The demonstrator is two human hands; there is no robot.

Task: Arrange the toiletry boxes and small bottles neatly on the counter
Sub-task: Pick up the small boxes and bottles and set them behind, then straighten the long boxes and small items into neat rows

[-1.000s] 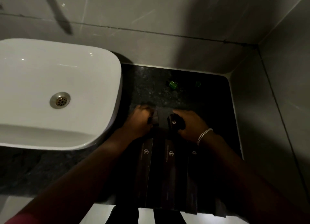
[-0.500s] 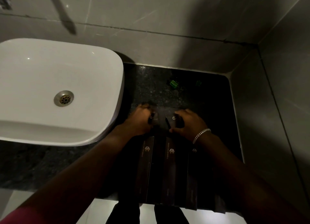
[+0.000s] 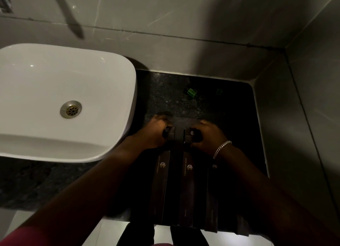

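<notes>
The left hand (image 3: 156, 131) is curled shut around a small dark box with a pale hexagon logo (image 3: 169, 133), its grip closed on the box's left side. The right hand (image 3: 207, 135) is likewise curled around a second small dark logo box (image 3: 191, 135), fingers wrapped over its right side; a silver chain bracelet (image 3: 221, 148) sits on that wrist. The two small boxes stand just beside each other between the two grips, a narrow gap showing between them, and whether they rest on the table or are lifted slightly cannot be told in the dim light.

Just nearer the person than the grips, three long dark rectangular boxes with the same logo (image 3: 185, 187) lie side by side on the black speckled stone table (image 3: 165, 98), their long sides parallel and their near ends reaching the table's front edge.

Beyond the grips, toward the wall, a small green cap-like object (image 3: 191, 92) sits on the table, with a fainter green one (image 3: 219, 91) to its right; what they are is unclear. Left of the left grip stands a white ceramic basin (image 3: 46, 144) with a metal drain (image 3: 71, 109). Grey wall tiles (image 3: 184, 12) close off the corner behind and to the right.
</notes>
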